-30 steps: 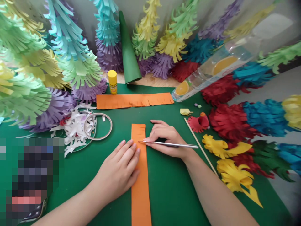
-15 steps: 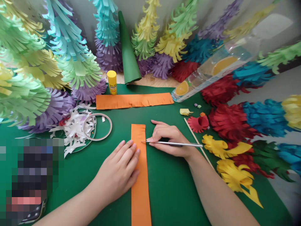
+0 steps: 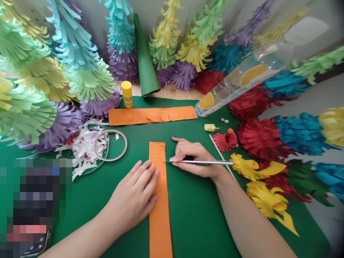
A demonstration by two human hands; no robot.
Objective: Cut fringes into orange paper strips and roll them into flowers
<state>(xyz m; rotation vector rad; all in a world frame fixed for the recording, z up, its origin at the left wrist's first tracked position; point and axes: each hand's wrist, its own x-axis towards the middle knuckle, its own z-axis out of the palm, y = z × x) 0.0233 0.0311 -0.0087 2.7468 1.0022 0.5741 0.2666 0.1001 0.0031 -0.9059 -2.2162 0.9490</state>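
Observation:
A long orange paper strip (image 3: 159,222) lies lengthwise on the green mat (image 3: 193,215), with several short slits along the right side of its far end. My left hand (image 3: 137,195) rests on the strip's left side, fingers stretched out flat and pressing the paper down. Pinched in my right hand (image 3: 195,157) is a slim silver craft knife (image 3: 200,162), held almost level. Its thin tip is at the strip's right edge, just below the slits. Farther back, a second orange strip (image 3: 129,116) with a fringed lower edge lies crosswise.
A yellow glue stick (image 3: 127,95), a green paper cone (image 3: 145,61) and a bottle (image 3: 233,82) stand at the back. White paper scraps (image 3: 86,147) and a tape ring (image 3: 125,143) lie left. Fringed paper trees surround the mat; a thin stick (image 3: 219,148) and yellow curls (image 3: 268,197) lie right.
The craft knife's tip has shifted slightly right, from on the orange strip to its right edge. My left hand stays in place on the strip.

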